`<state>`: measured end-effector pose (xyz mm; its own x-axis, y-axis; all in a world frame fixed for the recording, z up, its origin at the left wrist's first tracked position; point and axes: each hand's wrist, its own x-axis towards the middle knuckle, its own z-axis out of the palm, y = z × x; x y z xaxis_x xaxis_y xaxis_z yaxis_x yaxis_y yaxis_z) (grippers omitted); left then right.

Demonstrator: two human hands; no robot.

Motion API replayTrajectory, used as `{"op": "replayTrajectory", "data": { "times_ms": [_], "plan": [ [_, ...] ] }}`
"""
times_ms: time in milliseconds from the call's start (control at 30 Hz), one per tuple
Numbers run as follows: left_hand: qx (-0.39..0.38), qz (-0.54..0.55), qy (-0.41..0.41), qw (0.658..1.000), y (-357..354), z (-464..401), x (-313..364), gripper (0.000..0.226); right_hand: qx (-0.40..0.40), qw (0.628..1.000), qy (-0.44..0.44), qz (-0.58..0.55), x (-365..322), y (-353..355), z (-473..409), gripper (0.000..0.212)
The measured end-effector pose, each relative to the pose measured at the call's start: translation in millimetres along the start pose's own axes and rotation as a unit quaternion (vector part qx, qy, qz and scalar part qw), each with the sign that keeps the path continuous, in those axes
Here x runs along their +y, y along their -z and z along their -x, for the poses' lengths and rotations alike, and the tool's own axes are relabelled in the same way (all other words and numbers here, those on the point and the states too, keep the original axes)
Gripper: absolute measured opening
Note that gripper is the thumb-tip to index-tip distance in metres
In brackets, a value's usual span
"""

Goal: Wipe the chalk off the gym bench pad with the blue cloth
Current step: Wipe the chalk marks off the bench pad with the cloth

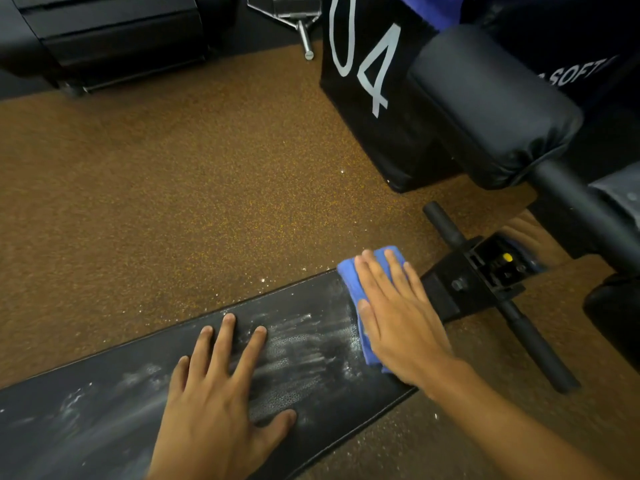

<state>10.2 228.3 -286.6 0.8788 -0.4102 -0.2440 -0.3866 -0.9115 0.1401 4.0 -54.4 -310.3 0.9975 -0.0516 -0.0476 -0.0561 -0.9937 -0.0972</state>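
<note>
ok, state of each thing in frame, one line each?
blue cloth: folded, pressed flat on the pad's end
right hand: flat on the cloth
left hand: flat on the pad, empty
bench pad: chalk-smeared
floor: chalk flecks beside the pad

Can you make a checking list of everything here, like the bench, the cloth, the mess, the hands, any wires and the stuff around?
Surface: black bench pad, white chalk smears across it.
Job's things: blue cloth folded, at the pad's far end.
Clutter: chalk specks on the brown floor.
Hands: right hand flat on the cloth; left hand flat on the pad, fingers spread.
Cables: nothing seen.
Surroundings: black box marked 04, padded roller, bench handle bar.
</note>
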Motion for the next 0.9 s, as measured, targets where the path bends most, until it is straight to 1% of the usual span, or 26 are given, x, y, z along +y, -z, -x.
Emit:
{"op": "replayTrajectory", "data": {
  "times_ms": [67,100,133,233,300,333,400,467,533,600,700,733,767,800,900],
  "plan": [
    [-0.002,0.003,-0.001,1.000,1.1,0.0,0.4,0.113,-0.016,0.999,0.047,0.003,11.2,3.2,21.8,0.060],
    [-0.005,0.005,0.001,1.000,1.8,-0.1,0.4,0.113,-0.021,0.999,0.049,-0.002,17.6,3.5,24.5,0.060],
    [-0.005,0.008,0.003,1.000,2.5,-0.4,0.1,0.113,-0.020,0.999,0.034,-0.007,21.8,3.3,20.7,0.061],
    [-0.006,0.006,0.002,1.000,2.3,-1.8,0.5,0.114,-0.009,0.998,-0.061,-0.028,17.8,0.4,-19.2,0.063],
    [-0.005,-0.002,-0.005,1.000,0.9,-2.2,-0.3,0.113,-0.005,0.996,-0.080,-0.035,2.4,-0.8,-43.5,0.063],
    [-0.005,-0.005,-0.008,1.000,0.2,-2.0,-0.3,0.113,0.000,0.997,-0.067,-0.033,-5.2,-1.1,-45.3,0.063],
    [-0.003,-0.002,-0.006,1.000,0.5,-1.2,-0.4,0.113,-0.001,1.000,-0.007,-0.018,-12.6,0.0,-30.3,0.061],
    [-0.003,-0.001,-0.003,1.000,1.2,-0.9,-0.1,0.114,-0.011,0.999,0.047,-0.009,-4.8,3.0,-4.2,0.060],
    [-0.007,0.001,-0.004,1.000,1.6,-1.3,0.2,0.115,-0.013,0.998,0.067,-0.012,11.0,6.0,9.6,0.060],
    [-0.007,0.003,-0.006,1.000,2.1,-2.2,0.1,0.115,-0.012,0.999,0.037,-0.008,18.0,4.2,0.8,0.061],
    [-0.004,0.001,-0.009,1.000,1.5,-3.0,0.7,0.113,-0.004,0.998,-0.057,-0.020,4.2,0.3,-35.9,0.063],
    [-0.001,-0.002,-0.012,1.000,0.6,-2.8,0.5,0.113,0.000,0.997,-0.072,-0.022,-3.1,-0.1,-43.1,0.063],
    [-0.001,-0.005,-0.014,1.000,-0.2,-2.5,0.5,0.112,0.004,0.998,-0.067,-0.020,-7.9,-0.9,-43.7,0.062],
    [-0.003,-0.006,-0.013,1.000,-0.1,-2.5,0.5,0.113,0.004,0.999,-0.043,-0.015,-10.1,-1.0,-38.2,0.061],
    [-0.005,-0.003,-0.005,1.000,0.7,-2.1,0.3,0.114,-0.019,0.998,0.061,0.003,0.8,3.6,-2.1,0.060]
  ]
}}
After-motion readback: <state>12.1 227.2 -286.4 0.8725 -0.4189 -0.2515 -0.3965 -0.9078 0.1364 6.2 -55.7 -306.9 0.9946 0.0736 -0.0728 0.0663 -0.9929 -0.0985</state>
